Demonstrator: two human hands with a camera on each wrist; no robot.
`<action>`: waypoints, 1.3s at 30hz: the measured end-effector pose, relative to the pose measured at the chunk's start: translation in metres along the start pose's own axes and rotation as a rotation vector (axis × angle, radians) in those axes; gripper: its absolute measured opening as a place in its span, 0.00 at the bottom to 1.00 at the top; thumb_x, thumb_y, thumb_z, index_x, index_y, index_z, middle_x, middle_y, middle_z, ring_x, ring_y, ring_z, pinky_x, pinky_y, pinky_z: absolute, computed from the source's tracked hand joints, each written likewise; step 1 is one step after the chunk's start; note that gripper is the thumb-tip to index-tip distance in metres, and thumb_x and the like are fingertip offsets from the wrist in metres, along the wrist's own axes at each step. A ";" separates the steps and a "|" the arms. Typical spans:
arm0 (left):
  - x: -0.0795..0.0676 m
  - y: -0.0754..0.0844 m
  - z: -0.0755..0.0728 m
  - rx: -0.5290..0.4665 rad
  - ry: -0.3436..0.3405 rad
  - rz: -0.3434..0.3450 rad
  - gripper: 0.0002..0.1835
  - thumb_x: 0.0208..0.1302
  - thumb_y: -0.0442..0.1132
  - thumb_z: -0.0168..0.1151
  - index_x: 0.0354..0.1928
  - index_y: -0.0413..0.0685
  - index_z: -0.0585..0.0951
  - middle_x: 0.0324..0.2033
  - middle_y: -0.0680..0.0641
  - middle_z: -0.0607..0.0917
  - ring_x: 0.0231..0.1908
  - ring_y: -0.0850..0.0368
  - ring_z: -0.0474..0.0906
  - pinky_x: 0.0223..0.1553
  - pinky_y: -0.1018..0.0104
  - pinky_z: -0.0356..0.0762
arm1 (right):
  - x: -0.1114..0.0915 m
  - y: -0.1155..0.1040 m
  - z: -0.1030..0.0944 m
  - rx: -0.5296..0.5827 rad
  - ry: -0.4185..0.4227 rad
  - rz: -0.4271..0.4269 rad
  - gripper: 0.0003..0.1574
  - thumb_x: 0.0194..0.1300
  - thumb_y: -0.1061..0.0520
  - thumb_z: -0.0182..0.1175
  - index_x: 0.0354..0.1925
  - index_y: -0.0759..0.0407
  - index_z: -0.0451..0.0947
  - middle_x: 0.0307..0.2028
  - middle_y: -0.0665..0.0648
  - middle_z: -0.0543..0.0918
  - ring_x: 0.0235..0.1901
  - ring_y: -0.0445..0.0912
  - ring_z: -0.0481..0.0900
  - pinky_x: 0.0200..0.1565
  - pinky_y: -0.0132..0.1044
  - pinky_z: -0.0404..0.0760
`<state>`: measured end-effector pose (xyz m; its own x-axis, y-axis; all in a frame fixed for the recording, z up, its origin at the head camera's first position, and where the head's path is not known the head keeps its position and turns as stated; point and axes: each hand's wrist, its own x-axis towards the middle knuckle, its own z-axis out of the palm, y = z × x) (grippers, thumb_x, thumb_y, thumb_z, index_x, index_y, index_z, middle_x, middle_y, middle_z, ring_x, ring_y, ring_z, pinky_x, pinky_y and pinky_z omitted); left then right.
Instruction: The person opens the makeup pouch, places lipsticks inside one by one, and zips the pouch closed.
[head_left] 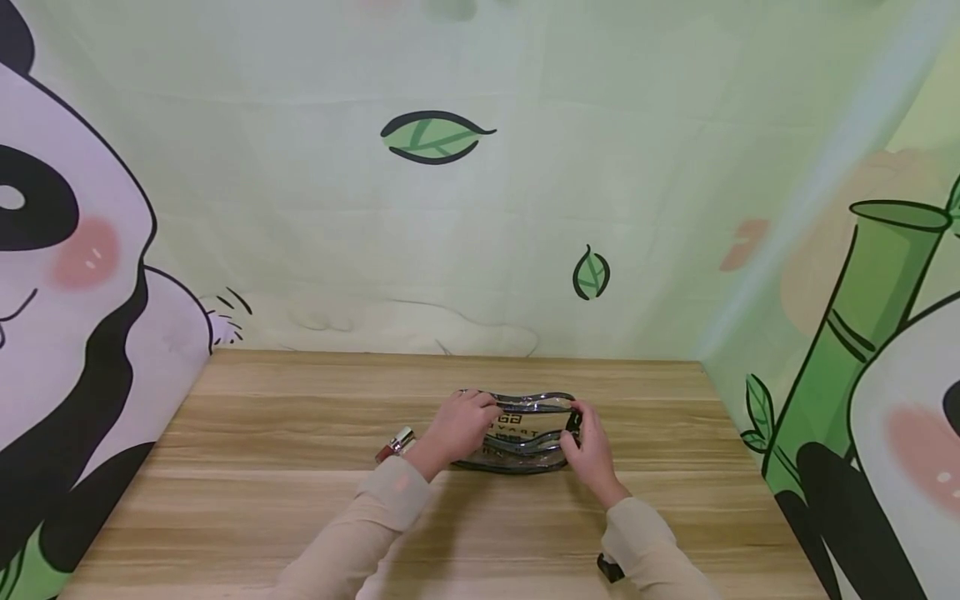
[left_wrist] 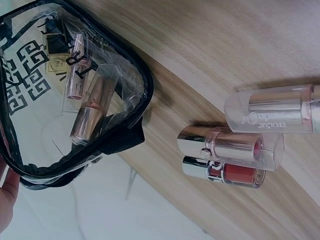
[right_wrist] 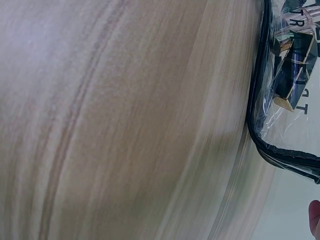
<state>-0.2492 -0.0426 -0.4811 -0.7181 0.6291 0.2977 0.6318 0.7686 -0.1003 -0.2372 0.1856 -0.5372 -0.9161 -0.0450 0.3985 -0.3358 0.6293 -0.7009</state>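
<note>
A clear cosmetic bag [head_left: 517, 461] with black trim and dark lettering stands on the table between the hands. My left hand [head_left: 459, 427] grips its left side, fingers over the upper rim. At the other end, my right hand [head_left: 590, 454] pinches the right edge between thumb and fingers. Inside the bag, the left wrist view shows a rose-gold lipstick [left_wrist: 92, 110], a slimmer pink tube [left_wrist: 77, 75] and a black-and-gold item [left_wrist: 56, 47]. A black-and-gold case [right_wrist: 294, 70] also shows through the plastic in the right wrist view. Part of the rim is hidden by the left hand.
Left of the bag on the wooden table [head_left: 262, 433] lie a red lip gloss [left_wrist: 225, 172], a clear-capped lipstick [left_wrist: 230, 147] and a larger clear-capped tube [left_wrist: 272, 110]. Behind the table hangs a printed backdrop [head_left: 300, 192] with pandas and leaves.
</note>
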 end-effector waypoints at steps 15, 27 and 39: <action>-0.011 -0.016 0.000 -0.084 0.176 0.026 0.10 0.55 0.38 0.58 0.40 0.50 0.81 0.39 0.51 0.81 0.40 0.56 0.76 0.43 0.63 0.74 | 0.000 -0.001 -0.001 0.013 -0.020 0.012 0.29 0.52 0.63 0.47 0.55 0.66 0.60 0.52 0.67 0.69 0.48 0.58 0.70 0.48 0.51 0.72; -0.026 -0.035 0.001 -0.159 0.284 -0.040 0.16 0.52 0.38 0.61 0.46 0.47 0.79 0.40 0.48 0.81 0.41 0.54 0.76 0.45 0.61 0.74 | 0.000 -0.001 -0.002 0.025 -0.026 0.010 0.29 0.52 0.63 0.47 0.55 0.66 0.60 0.52 0.66 0.69 0.44 0.58 0.71 0.42 0.48 0.74; -0.052 -0.056 0.007 -0.192 0.181 -0.190 0.24 0.54 0.43 0.59 0.55 0.48 0.72 0.45 0.45 0.79 0.46 0.50 0.75 0.50 0.56 0.72 | 0.000 -0.001 -0.002 0.022 -0.035 0.030 0.30 0.53 0.63 0.47 0.56 0.66 0.59 0.53 0.66 0.68 0.45 0.57 0.70 0.44 0.49 0.74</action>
<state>-0.2493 -0.1181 -0.4972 -0.7758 0.4324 0.4595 0.5473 0.8236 0.1489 -0.2364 0.1863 -0.5351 -0.9329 -0.0538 0.3560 -0.3121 0.6136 -0.7253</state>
